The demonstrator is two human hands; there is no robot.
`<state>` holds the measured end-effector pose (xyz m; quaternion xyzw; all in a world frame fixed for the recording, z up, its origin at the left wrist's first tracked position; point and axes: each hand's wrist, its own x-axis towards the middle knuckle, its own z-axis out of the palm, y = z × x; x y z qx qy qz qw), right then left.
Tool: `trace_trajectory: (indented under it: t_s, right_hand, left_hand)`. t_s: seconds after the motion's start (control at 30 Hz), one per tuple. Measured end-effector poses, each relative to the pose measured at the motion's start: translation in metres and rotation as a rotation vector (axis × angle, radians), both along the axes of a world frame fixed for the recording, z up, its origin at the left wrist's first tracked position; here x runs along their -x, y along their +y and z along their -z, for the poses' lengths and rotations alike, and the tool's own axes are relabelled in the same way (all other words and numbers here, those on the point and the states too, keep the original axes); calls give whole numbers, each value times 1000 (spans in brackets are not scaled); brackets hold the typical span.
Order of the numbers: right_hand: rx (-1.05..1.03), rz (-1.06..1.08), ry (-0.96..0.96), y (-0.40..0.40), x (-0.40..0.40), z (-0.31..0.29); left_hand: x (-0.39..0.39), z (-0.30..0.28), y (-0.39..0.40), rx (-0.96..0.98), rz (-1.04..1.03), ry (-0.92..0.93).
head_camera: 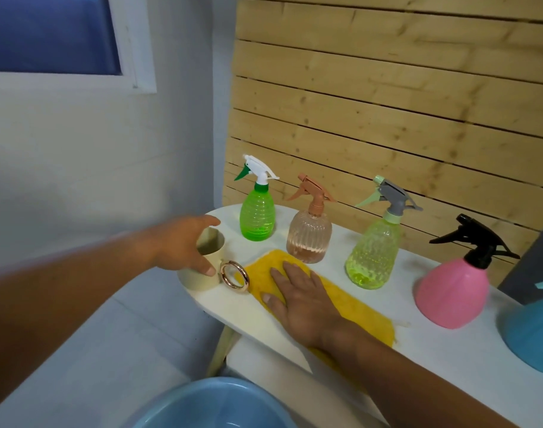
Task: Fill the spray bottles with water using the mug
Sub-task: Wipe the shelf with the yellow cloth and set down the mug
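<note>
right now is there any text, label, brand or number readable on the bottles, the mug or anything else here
None: no readable text anywhere in this view.
The four spray bottles, green, peach, lime and pink, show no labels.
The cream mug and yellow cloth are plain.

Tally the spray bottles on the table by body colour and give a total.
Green: 1
Clear peach: 1
Yellow-green: 1
Pink: 1
Blue, cut off at the frame's right edge: 1
Total: 5
</note>
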<state>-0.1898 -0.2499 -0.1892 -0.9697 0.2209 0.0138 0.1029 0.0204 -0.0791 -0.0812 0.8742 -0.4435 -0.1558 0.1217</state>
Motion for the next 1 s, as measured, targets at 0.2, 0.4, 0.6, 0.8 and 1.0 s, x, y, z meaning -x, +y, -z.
trace_trajectory:
  t_s: [0.2, 0.4, 0.6, 0.8, 1.0]
  right_hand:
    - [5, -13, 15, 8, -29, -1]
    - [-32, -34, 1, 20, -79, 0]
    - [-33, -94, -13, 37, -125, 0]
    - [3, -270, -3, 50, -129, -2]
    - [17, -388, 2, 55, -107, 0]
  left_hand:
    - [-18, -17, 7, 165, 17, 142]
    - [-39, -42, 18, 216, 7, 140]
    - [-46, -41, 25, 247, -10, 140]
    - [-49, -38, 29, 260, -5, 159]
    - [-46, -39, 30, 272, -1, 159]
